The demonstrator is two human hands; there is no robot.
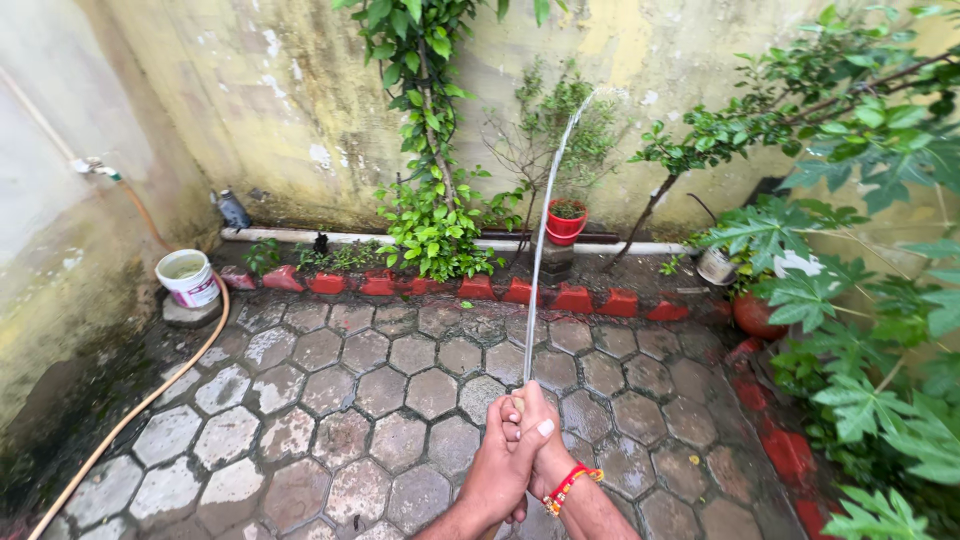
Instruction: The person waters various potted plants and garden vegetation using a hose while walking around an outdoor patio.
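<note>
Wall (300, 90): stained yellow, across top of frame. Paving (380, 400): wet hexagonal stones, centre and lower frame. Shrubs (870, 300): right edge. Climber (425, 120): top centre, against wall. Hose (150, 395): tan, from tap (95, 168) at upper left, curving along lower left. Bucket (188, 277): white, left, beside hose. Pot (566, 222): red, centre, at wall foot. Left hand (500, 465): bottom centre, clenched around hose end, mostly hidden. Right hand (545, 455): touching left, fingers wrapped over same end; red band at wrist. Water jet (545, 230): thin, rising from hands toward pot.
</note>
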